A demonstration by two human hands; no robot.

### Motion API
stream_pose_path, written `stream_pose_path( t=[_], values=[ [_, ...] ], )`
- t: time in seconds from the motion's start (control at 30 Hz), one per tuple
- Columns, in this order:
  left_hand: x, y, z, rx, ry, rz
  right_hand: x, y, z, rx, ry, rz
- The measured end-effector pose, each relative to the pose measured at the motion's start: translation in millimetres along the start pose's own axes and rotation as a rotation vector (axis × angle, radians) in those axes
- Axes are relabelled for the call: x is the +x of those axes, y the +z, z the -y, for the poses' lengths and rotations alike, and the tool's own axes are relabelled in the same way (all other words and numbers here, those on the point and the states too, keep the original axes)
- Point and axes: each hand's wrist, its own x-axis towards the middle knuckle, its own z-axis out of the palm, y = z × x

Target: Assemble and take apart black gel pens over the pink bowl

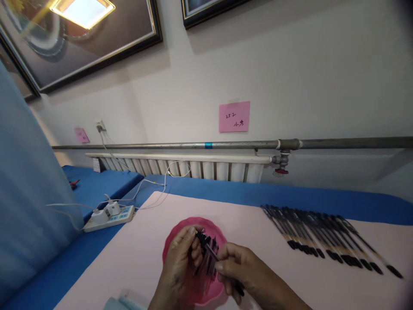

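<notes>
My left hand [180,258] is closed in a pinch over a pink bowl [211,228] and holds the black tip of a pen [206,245]. My right hand [240,267] is closed round the same pen's barrel, just right of the bowl's middle. More black pen parts lie inside the bowl, partly hidden by my fingers. Both hands meet above the bowl on a pale pink mat [251,232].
A row of several black pens [325,234] lies on the mat to the right. A white power strip [111,215] with plugs and cables sits on the blue table cover [97,189] at left. A radiator [193,168] and a pipe [226,145] run along the wall.
</notes>
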Motion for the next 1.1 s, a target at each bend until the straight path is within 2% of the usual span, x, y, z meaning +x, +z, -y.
stream_pose_path(
  t=[0.13, 0.23, 0.33, 0.5, 0.6, 0.73, 0.8, 0.93, 1.1],
  values=[
    [0, 1, 0, 0.004, -0.004, -0.01, 0, 2, 1, 0.058, 0.042, 0.017],
    [1, 0, -2, -0.008, 0.019, -0.02, -1, 1, 0, -0.037, 0.058, 0.022],
    [3, -6, -6, 0.008, 0.064, -0.066, 1, -5, -1, -0.153, 0.036, -0.033],
    [11, -25, -10, 0.326, 0.167, -0.211, 4, -16, 3, -0.202, -0.003, -0.124],
    [10, -26, -9, 0.475, 0.141, -0.189, 4, -16, 4, -0.186, -0.03, -0.127],
    [2, -12, -2, 0.338, -0.083, 0.033, 5, -13, -1, -0.189, -0.045, -0.073],
    [-1, -6, 3, 0.246, -0.137, 0.097, 5, -12, -3, -0.215, -0.038, -0.039],
    [1, -3, 8, 0.17, -0.09, 0.067, 5, -13, -3, -0.283, -0.038, 0.002],
    [8, -17, -11, 0.111, 0.054, -0.094, 1, -14, 2, -0.368, -0.017, 0.027]
  ],
)
